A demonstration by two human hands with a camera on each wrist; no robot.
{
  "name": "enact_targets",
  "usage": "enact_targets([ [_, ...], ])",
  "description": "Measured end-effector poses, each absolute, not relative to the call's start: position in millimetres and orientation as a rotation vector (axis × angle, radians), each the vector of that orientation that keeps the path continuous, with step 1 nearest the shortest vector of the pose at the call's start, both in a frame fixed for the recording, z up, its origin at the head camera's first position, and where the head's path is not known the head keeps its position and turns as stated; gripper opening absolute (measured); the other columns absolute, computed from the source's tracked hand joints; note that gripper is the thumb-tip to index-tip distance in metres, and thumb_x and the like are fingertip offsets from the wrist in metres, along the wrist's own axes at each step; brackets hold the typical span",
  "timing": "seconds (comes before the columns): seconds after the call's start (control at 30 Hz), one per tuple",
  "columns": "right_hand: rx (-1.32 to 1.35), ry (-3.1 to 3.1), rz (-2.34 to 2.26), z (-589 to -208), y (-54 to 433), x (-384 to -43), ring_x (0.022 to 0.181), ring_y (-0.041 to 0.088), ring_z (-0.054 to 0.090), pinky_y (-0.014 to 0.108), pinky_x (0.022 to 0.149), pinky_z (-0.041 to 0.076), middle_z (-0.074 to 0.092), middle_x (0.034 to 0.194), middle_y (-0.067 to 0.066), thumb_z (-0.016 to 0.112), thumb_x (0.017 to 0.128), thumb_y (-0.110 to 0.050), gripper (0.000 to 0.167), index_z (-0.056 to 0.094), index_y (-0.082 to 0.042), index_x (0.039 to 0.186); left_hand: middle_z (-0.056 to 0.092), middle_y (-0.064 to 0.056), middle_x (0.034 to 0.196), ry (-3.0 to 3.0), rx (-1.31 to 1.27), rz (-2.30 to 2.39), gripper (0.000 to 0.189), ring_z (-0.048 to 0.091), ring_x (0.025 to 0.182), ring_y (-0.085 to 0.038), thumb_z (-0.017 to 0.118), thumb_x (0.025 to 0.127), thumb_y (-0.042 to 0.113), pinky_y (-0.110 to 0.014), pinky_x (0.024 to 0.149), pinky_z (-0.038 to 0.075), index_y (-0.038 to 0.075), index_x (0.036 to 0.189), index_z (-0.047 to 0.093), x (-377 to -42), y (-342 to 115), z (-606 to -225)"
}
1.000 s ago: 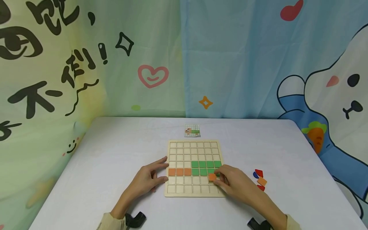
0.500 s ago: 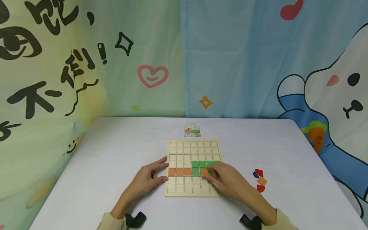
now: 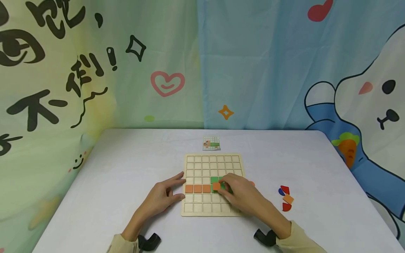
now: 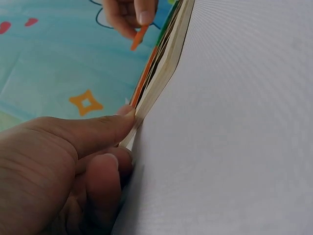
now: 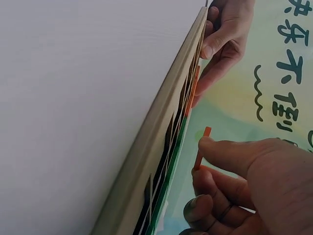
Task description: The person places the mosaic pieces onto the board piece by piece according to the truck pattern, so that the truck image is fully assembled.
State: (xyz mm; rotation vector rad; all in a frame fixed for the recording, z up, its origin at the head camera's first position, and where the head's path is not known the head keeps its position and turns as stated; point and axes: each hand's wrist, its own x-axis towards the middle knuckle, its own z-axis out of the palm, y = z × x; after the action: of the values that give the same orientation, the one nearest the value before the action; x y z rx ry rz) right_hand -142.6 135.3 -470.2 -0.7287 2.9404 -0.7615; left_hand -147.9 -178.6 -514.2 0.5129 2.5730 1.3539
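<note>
Your right grip [image 3: 242,193] pinched the orange tile [image 3: 216,186] at its 9 o'clock, above green tiles [image 3: 214,179], 3 o'clock from the orange row [image 3: 197,189]. Left hand [image 3: 162,195], loosely spread, touched the board's [image 3: 205,208] 9 o'clock edge.

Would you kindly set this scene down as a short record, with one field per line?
Left hand: touches the left edge of the gridded board
Right hand: pinches an orange square tile over the board, apart from it
Laid on the board: three orange tiles in a row, with green tiles to their right, partly hidden
Beyond the board: small picture card
Right of the board: loose red, blue and orange pieces
Surface: white table
</note>
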Motion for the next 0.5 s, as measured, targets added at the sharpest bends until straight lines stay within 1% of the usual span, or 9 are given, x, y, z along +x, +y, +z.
enact_targets([
  [0.33,-0.754,2.937,-0.732,-472.8,118.5,-156.4,0.069,0.003,0.045,0.021,0.064,0.041,0.054,0.077,-0.009,0.077,0.098,-0.022,0.018,0.074,-0.009,0.110,0.049,-0.005,0.166,2.548,0.502,1.372,0.056,0.047,0.045,-0.004,0.083,0.093,0.024,-0.025,0.043,0.046,0.010,0.144,0.066,-147.9,-178.3,-513.9],
  [0.5,-0.708,2.925,-0.713,-472.8,111.1,-160.0,0.069,0.004,0.046,0.021,0.063,0.041,0.055,0.079,-0.010,0.077,0.098,-0.024,0.022,0.075,-0.008,0.113,0.049,-0.004,0.166,2.533,0.507,1.390,0.056,0.050,0.042,-0.007,0.083,0.093,0.023,-0.026,0.042,0.047,0.009,0.145,0.065,-147.5,-179.4,-514.6],
])
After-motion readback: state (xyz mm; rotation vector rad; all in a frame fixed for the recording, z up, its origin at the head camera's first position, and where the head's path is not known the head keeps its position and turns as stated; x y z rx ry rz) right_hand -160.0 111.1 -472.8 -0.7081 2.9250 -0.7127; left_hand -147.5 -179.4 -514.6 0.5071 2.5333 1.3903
